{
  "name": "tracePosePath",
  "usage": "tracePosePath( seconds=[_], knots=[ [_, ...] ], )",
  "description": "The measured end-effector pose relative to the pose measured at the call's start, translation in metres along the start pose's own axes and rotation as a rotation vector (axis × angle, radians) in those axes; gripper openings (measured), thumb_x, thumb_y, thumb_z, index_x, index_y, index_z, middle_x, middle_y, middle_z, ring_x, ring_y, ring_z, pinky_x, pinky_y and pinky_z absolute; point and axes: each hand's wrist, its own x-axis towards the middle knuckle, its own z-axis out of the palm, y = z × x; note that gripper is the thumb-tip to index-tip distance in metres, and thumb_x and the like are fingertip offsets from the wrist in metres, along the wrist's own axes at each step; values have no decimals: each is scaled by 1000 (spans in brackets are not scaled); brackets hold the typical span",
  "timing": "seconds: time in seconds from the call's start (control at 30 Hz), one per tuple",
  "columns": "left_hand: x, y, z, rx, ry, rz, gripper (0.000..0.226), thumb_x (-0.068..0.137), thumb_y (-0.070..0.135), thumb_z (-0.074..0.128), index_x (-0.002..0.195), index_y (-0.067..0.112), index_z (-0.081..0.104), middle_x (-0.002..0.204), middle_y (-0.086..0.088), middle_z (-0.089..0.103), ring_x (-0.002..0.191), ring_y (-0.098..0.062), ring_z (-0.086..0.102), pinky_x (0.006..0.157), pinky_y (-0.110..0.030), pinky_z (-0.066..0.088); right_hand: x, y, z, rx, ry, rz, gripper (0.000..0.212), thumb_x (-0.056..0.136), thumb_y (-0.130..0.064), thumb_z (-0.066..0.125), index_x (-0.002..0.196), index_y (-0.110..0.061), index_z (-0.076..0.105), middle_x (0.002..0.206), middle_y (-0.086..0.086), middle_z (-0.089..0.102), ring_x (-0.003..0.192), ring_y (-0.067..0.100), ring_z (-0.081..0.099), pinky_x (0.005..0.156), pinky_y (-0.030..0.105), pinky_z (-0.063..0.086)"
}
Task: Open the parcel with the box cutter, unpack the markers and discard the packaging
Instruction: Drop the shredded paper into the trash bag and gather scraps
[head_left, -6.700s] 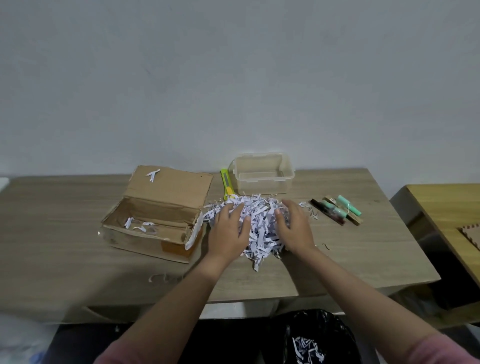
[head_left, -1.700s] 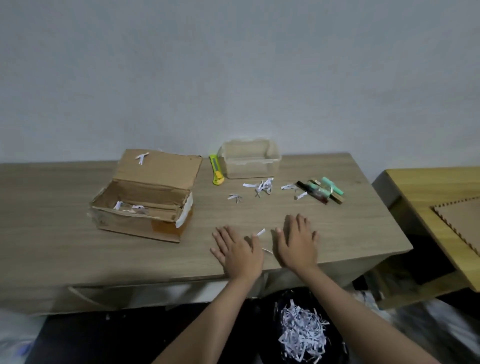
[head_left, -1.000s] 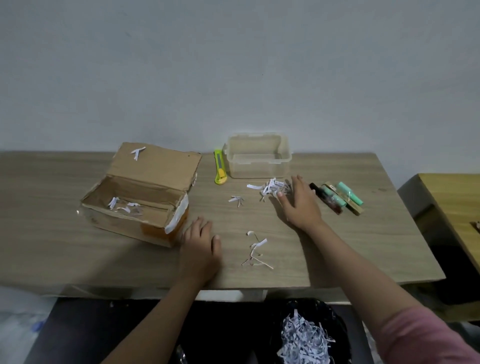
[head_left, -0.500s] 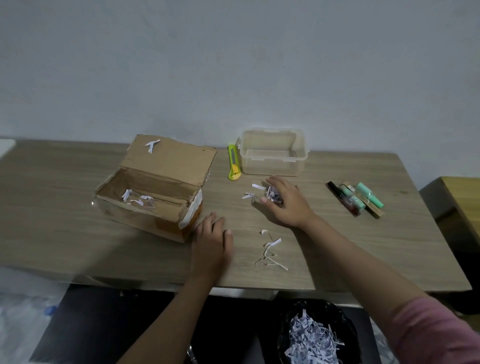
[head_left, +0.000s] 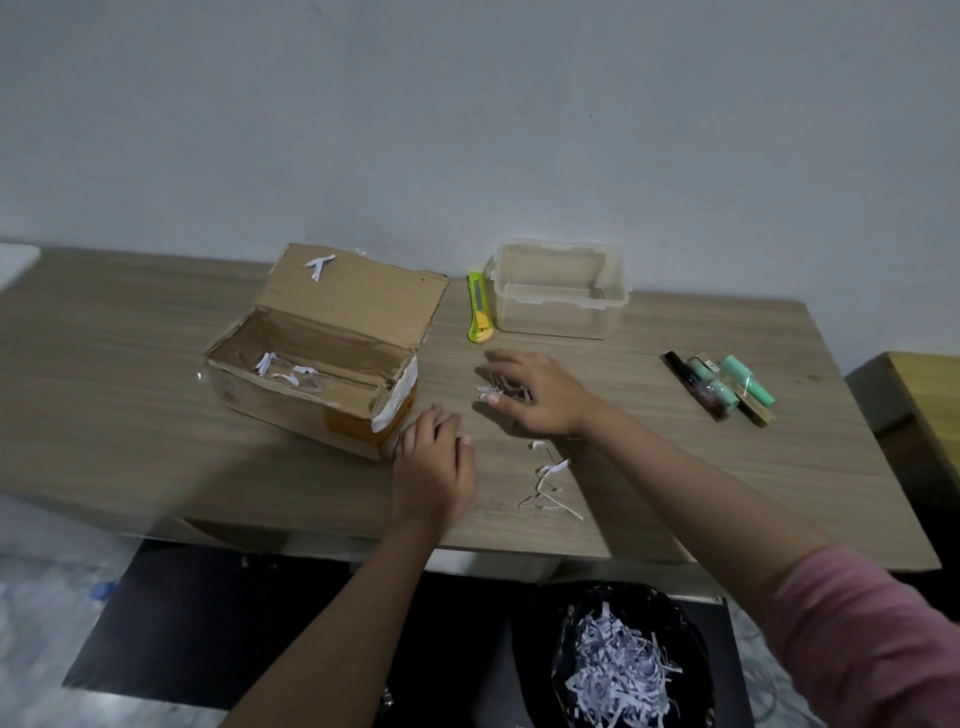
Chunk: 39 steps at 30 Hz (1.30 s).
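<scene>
Wooden surface (head_left: 156, 415) at clean-up stage: right hand (head_left: 535, 397) pinches paper shreds (head_left: 498, 392), left hand (head_left: 434, 475) rests spread beside the opened parcel (head_left: 317, 353), markers (head_left: 727, 384) unpacked; next, bin (head_left: 631, 660) the shreds.

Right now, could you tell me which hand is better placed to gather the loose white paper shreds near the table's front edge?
Probably the left hand: it rests flat beside those white paper shreds, while the right hand already covers other scraps.
</scene>
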Motion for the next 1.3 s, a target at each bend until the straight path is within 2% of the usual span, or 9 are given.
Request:
tracePosePath(
  seconds=[0.23,0.37,0.5,0.63,0.73,0.83,0.9,1.13,1.3],
  knots=[
    [-16,1,-25,-13,16,4,56,88,42,28,121,11,61,135,-11,53,121,-32,48,98,-44,39,-40,-37,-15,-78,-13,-114,64,81,-65,37,124,-23,61,139,-4,54,132,12,44,109,50,31],
    [-18,-3,-22,-65,-13,-8,47,91,35,37,125,10,57,139,-8,48,129,-26,41,105,-44,37,-72,-27,-16,41,183,13,56,81,-61,48,125,-28,59,139,-9,53,133,9,43,111,60,20],
    [-32,-1,-23,-97,106,190,34,85,21,48,114,8,61,126,-11,55,117,-27,50,94,-46,48,-97,-15,1,64,263,98,62,79,-64,45,128,-27,57,144,-6,48,134,12,41,112,58,16],
    [-31,-3,-45,-3,347,335,34,79,15,53,111,6,60,127,-20,54,121,-34,48,104,-58,34,-105,-21,11,76,297,114,59,80,-60,47,128,-27,56,143,-6,47,133,13,40,111,54,17],
    [-22,-30,-68,82,409,179,41,79,19,53,118,7,58,132,-16,51,127,-31,43,110,-57,15,-106,-23,17,58,357,133,56,80,-58,50,127,-28,57,141,-4,50,131,16,43,109,55,25],
    [-10,-60,-80,142,361,208,38,80,24,54,114,10,61,122,-9,60,117,-31,54,105,-57,32,-105,-19,20,45,366,184,62,78,-63,48,131,-32,52,146,-5,44,136,18,38,109,54,21],
    [-2,-70,-82,165,334,286,29,82,26,56,106,12,65,108,-7,65,100,-32,61,88,-47,47,-103,-18,22,42,359,214,66,77,-66,47,133,-32,50,148,-5,41,137,18,36,110,55,19],
    [15,-81,-79,222,382,220,24,82,27,58,99,13,67,97,-6,67,89,-30,59,79,-37,44,-95,-20,31,55,283,240,76,73,-71,44,139,-33,42,153,-7,33,143,17,26,111,60,17],
    [22,-82,-77,271,409,126,26,84,30,55,99,12,67,97,-8,67,92,-32,60,91,-45,42,-93,-31,28,74,201,221,95,64,-87,37,145,-36,31,157,-8,23,146,18,17,114,60,7]
  ],
)
